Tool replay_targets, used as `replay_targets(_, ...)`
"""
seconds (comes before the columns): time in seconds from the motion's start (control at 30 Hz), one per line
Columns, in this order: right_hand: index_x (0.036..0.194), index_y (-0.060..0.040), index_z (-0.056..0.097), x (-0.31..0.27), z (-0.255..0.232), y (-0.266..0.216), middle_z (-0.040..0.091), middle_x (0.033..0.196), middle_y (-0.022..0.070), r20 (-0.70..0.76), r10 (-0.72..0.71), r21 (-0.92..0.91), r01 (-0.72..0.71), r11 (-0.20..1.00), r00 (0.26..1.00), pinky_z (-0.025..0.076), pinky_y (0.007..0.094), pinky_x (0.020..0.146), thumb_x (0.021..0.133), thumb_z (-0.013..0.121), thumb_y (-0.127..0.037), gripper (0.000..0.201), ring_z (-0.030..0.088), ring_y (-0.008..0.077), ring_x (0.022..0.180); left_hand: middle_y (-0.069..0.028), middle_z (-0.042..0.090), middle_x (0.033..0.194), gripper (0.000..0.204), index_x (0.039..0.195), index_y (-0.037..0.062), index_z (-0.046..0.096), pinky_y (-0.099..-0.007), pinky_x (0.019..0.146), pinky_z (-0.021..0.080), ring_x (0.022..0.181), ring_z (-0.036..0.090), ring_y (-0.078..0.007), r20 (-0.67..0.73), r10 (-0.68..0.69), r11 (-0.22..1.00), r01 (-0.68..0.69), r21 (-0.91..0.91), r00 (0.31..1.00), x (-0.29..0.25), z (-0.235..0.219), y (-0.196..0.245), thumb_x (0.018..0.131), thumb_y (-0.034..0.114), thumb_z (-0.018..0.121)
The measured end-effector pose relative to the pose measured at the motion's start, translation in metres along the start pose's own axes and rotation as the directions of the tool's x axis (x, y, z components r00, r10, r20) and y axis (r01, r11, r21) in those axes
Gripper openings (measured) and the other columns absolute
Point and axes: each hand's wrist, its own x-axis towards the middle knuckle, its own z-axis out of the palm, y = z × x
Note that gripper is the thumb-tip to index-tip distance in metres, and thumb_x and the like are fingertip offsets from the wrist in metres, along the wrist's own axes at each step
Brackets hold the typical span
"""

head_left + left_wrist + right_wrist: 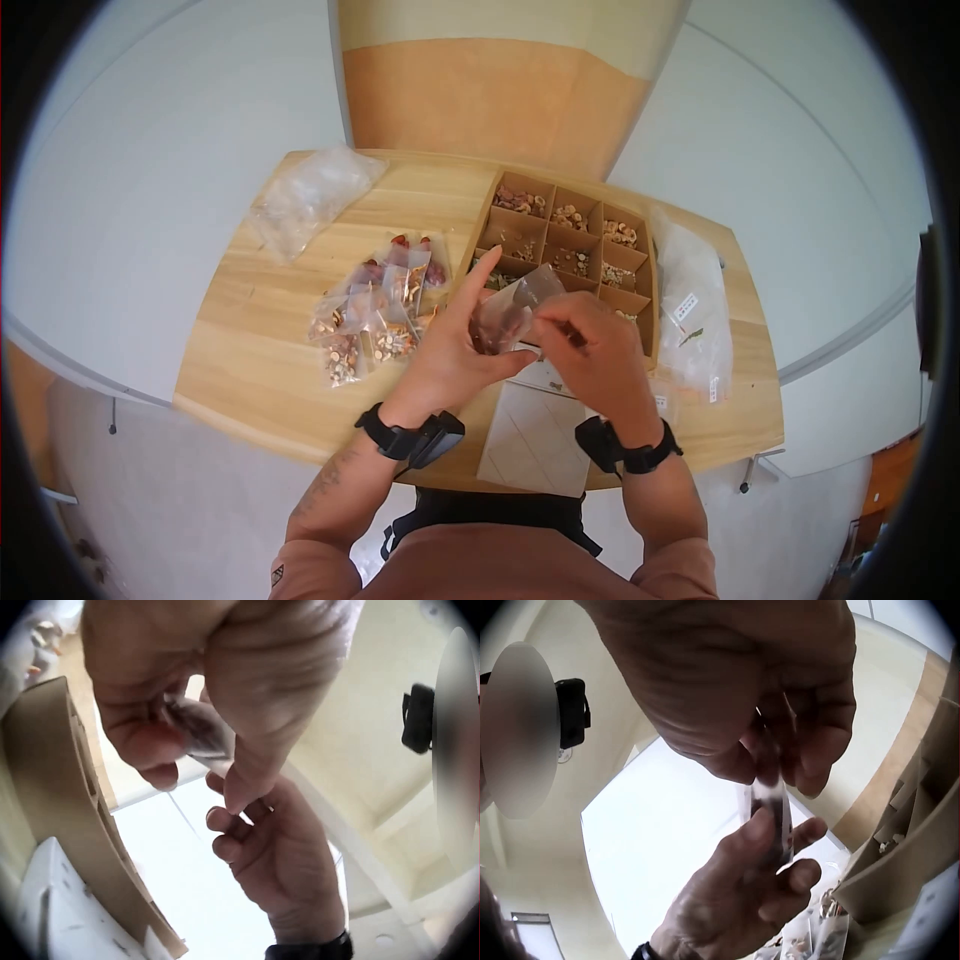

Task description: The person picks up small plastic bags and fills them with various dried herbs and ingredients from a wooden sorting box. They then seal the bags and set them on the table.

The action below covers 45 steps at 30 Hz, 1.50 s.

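Over the front of the table, my left hand [450,345] holds a small clear plastic bag [512,308] between its thumb and fingers. Dark contents show inside the bag [776,814] in the right wrist view. My right hand [605,345] pinches the bag's upper end with thumb and fingertips. Just behind both hands stands a divided cardboard box [654,325], its compartments holding dried pieces, some reddish brown and some pale. Left of the hands lies a pile of filled clear packets [370,315], some with red contents, others with pale slices.
A large crumpled clear bag [315,200] lies at the back left of the wooden table [240,330]. Another large bag [690,290] with white labels sits along the right side. Below the hands, a white panel [535,440] reaches over the front edge.
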Motion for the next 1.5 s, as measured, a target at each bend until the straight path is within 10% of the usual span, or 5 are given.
replay_targets(0.27,0.094,-0.0002,0.065,-0.004,-0.019,0.001,0.067,0.093,0.0077,0.046,0.032,0.118,-0.037,0.992,0.998,0.053,0.0267,0.063,0.088,0.064,-0.001,0.006,0.065,0.0158,0.074,-0.0043,0.061,0.110,0.089,0.156,0.0110,0.025,-0.0256,0.077,0.052,0.094,0.060,-0.0095,0.102,-0.026,0.886,0.071,-0.459,0.994,-0.013,0.006,0.006,0.083,-0.014,0.069)
replay_targets(1.23,0.091,-0.0037,0.065,-0.042,-0.001,0.039,0.068,0.099,0.0104,0.090,-0.035,0.043,0.031,0.999,0.995,0.053,0.0310,0.064,0.081,0.067,0.002,0.012,0.066,0.0232,0.075,-0.0040,0.068,0.111,0.033,0.126,0.0039,0.061,-0.0233,0.085,0.050,0.100,0.061,-0.0078,-0.160,-0.068,0.992,0.050,-0.112,0.985,-0.061,-0.030,-0.030,0.094,-0.002,0.063)
replay_targets(1.5,0.092,-0.0072,0.065,-0.047,0.001,0.038,0.069,0.100,0.0090,0.103,0.001,0.028,-0.004,1.000,0.995,0.054,0.0324,0.066,0.083,0.067,0.000,0.011,0.067,0.0244,0.080,-0.0067,0.063,0.127,0.052,0.133,0.0108,0.059,-0.0285,0.086,0.050,0.117,0.057,-0.0177,0.085,0.054,0.962,-0.075,0.264,0.995,-0.051,-0.007,-0.008,0.084,-0.006,0.068)
